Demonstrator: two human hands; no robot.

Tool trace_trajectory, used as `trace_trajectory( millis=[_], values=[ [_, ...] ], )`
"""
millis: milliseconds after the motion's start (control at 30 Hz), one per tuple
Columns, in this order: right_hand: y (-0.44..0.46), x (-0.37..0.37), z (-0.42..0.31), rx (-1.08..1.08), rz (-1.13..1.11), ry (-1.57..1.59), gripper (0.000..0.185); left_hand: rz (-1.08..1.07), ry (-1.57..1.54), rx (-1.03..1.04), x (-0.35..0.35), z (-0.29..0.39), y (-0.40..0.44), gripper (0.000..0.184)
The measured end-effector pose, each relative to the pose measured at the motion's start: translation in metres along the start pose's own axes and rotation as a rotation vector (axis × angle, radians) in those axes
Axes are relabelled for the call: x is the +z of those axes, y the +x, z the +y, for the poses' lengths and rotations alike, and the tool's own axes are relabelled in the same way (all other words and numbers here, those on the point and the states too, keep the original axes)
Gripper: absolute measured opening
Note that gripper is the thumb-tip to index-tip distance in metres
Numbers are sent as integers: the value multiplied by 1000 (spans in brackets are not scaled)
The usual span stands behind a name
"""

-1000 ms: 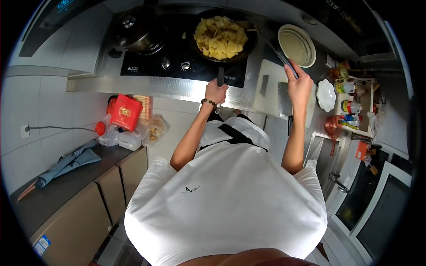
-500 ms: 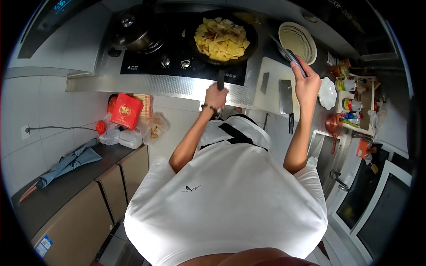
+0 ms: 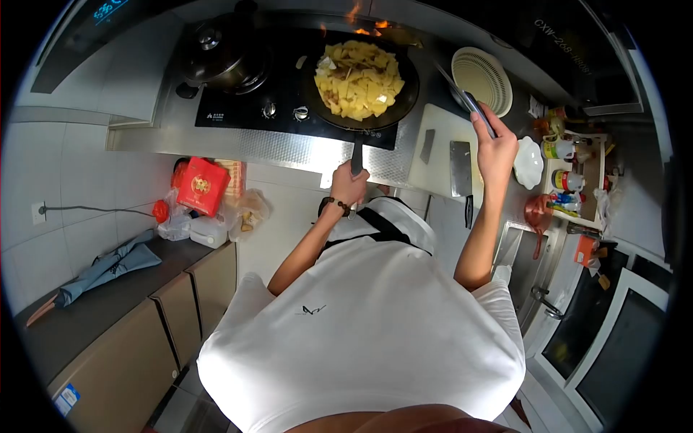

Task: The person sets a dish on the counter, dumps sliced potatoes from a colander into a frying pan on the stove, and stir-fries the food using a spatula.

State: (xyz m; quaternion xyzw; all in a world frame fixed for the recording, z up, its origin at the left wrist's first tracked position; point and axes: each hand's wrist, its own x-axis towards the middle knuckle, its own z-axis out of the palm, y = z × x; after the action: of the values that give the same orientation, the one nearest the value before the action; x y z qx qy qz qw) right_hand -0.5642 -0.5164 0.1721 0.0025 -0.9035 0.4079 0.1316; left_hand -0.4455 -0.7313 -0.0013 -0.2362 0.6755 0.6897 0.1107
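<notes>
My left hand [image 3: 349, 183] is wrapped round the black handle of a wok [image 3: 408, 97] over the stove. Sliced yellow potatoes [image 3: 359, 79] fill the wok, and orange flames [image 3: 369, 30] show behind its far rim. In my right hand [image 3: 496, 141] is the handle of a metal utensil [image 3: 462, 92], held up to the right of the wok; its far end is dark and hard to make out. Just beyond that utensil sits a cream ribbed basket [image 3: 482, 81].
A lidded pot [image 3: 225, 65] stands on the left burner. The cutting board [image 3: 427, 164] holds a cleaver [image 3: 460, 167]. Right of it are a white scalloped dish [image 3: 528, 162] and a rack of bottles [image 3: 577, 177]. A red box [image 3: 203, 186] lies at left.
The wok has come nearer to me, tilted, and flames have appeared behind it. My right hand has moved the utensil rightward, away from the wok. Both hands keep their grip.
</notes>
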Motion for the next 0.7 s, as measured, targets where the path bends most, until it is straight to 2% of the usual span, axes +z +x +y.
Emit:
trace_trajectory(
  millis=[100,167,233,367,433,500,567,633,700],
  values=[
    [5,3,-1,17,-19,-36,33,25,125,29,1,11,30,11],
    [3,3,-6,46,-30,-28,33,31,3,38,2,2,49,14],
    [6,4,-1,30,-33,-48,33,19,138,-30,-3,9,24,15],
    [9,9,16,-72,0,-56,32,27,118,28,0,-5,14,17],
    [5,5,0,12,-46,-64,32,36,135,45,3,11,38,16],
    [7,6,-5,101,-69,-68,32,35,-32,26,2,1,58,14],
    [6,10,6,32,-31,-55,31,27,136,-44,-3,10,30,15],
    [8,11,12,-112,13,-61,31,69,118,2,1,11,21,18],
    [9,10,10,-71,-7,-55,31,47,107,9,-2,10,21,17]
  ],
)
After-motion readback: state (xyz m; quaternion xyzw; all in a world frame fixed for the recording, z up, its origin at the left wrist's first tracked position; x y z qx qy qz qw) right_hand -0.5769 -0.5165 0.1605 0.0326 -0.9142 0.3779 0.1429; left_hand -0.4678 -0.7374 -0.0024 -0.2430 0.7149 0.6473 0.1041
